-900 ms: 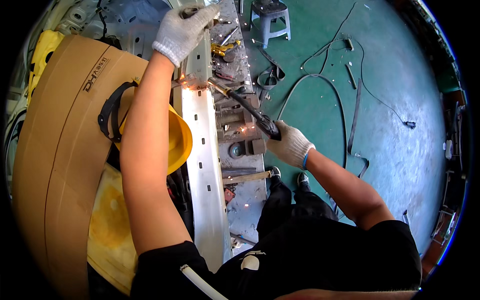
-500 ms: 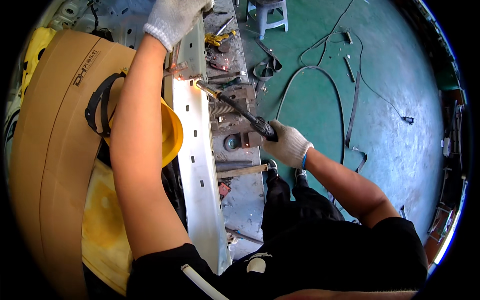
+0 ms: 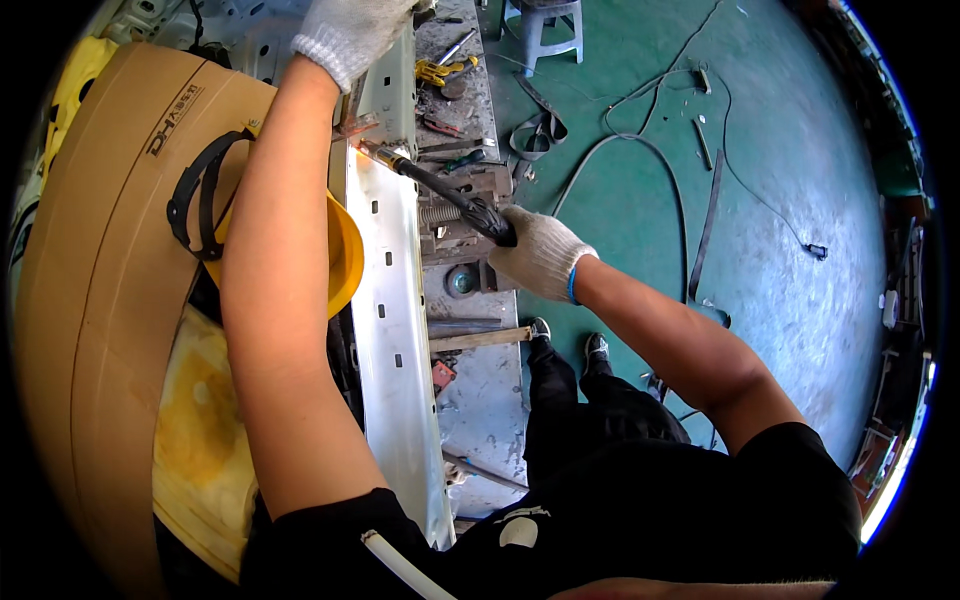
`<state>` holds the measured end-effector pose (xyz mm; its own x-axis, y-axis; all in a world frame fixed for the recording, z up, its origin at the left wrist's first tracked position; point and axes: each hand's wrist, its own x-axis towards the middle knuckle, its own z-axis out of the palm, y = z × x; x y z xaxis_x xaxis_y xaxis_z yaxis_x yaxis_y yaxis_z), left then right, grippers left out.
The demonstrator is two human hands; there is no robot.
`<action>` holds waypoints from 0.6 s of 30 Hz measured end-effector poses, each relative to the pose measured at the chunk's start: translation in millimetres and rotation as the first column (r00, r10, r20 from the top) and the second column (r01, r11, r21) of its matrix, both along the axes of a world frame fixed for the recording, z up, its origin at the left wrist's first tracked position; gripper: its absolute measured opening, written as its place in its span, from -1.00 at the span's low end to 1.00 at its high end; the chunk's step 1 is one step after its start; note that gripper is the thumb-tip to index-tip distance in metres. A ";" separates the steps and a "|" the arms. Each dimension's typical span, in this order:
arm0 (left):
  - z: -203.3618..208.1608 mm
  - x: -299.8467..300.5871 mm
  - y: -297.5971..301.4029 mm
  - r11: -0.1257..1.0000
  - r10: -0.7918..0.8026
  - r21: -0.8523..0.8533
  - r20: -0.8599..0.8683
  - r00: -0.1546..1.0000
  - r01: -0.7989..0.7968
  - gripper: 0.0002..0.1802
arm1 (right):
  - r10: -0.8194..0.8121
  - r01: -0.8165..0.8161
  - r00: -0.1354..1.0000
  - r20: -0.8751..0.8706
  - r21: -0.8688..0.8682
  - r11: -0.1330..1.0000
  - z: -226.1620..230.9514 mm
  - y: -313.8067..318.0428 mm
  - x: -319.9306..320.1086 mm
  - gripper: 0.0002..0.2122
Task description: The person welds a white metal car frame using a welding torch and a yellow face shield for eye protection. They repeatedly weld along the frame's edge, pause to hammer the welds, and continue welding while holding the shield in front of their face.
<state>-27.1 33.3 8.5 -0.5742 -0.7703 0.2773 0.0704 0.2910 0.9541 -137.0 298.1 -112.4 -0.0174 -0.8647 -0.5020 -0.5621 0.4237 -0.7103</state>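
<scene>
Torch: black-handled welding torch, tip glowing at top end of long pale perforated metal channel.
R hand: white knit-gloved right hand, fingers clamped round torch grip, beside channel.
L hand: white-gloved left hand above channel top; fingers cut off, can't tell.

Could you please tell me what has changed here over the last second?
The sparks by the torch have died out. The right hand still grips its handle, tip at the metal rail, and the left hand still holds the rail's far end.
</scene>
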 end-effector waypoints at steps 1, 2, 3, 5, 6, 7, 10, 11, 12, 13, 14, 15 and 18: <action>0.3 1.3 1.5 1.000 0.010 -0.005 0.013 1.000 -0.010 -0.85 | 0.008 -0.008 1.000 -0.010 0.000 1.000 0.9 -1.4 0.8 -0.66; 1.1 2.5 2.7 1.000 0.019 -0.010 0.025 1.000 -0.019 -0.85 | 0.016 -0.016 1.000 -0.020 0.000 1.000 1.9 -2.5 1.2 -0.65; 3.3 5.1 2.5 1.000 0.023 -0.001 0.048 0.999 -0.023 -0.84 | 0.022 -0.022 0.999 -0.030 0.000 1.000 3.4 -3.8 1.7 -0.66; 8.9 10.7 1.5 0.999 0.030 0.017 0.094 0.995 -0.032 -0.82 | 0.033 -0.033 0.998 -0.051 0.001 0.999 6.7 -5.8 2.2 -0.68; 10.0 13.1 0.7 1.000 0.026 0.015 0.085 0.996 -0.027 -0.81 | 0.033 -0.033 0.998 -0.057 -0.002 0.999 7.2 -7.0 3.2 -0.67; 9.9 15.4 0.0 1.000 0.021 0.013 0.077 0.997 -0.022 -0.79 | 0.033 -0.033 0.997 -0.063 -0.004 0.999 6.7 -8.1 4.4 -0.67; 7.0 23.8 2.9 0.991 0.086 -0.105 0.087 0.992 -0.077 -0.72 | 0.048 -0.048 0.996 -0.077 -0.010 0.999 4.1 -10.8 5.3 -0.64; 6.1 26.9 4.1 0.981 0.122 -0.163 0.093 0.988 -0.106 -0.68 | 0.056 -0.057 0.995 -0.081 -0.012 0.998 2.5 -11.9 5.1 -0.64; 6.8 28.5 0.3 0.987 0.090 -0.142 0.123 0.988 -0.072 -0.69 | 0.086 -0.091 0.991 -0.107 -0.038 0.995 -0.6 -12.7 3.1 -0.63; 9.2 29.6 -5.2 0.992 0.057 -0.120 0.153 0.987 -0.038 -0.68 | 0.116 -0.125 0.984 -0.134 -0.063 0.990 -5.4 -13.6 0.0 -0.62; 10.0 30.3 -9.0 0.995 0.023 -0.097 0.182 0.983 -0.006 -0.68 | 0.145 -0.160 0.976 -0.162 -0.087 0.983 -9.1 -14.7 -2.2 -0.61; 10.3 28.4 -7.2 0.993 0.020 -0.114 0.166 0.986 -0.001 -0.68 | 0.149 -0.164 0.976 -0.159 -0.087 0.983 -10.9 -15.7 -2.8 -0.61; 10.4 20.9 0.0 0.991 0.035 -0.135 0.135 0.990 -0.016 -0.66 | 0.123 -0.132 0.986 -0.108 -0.082 0.988 -10.5 -15.8 -7.7 -0.61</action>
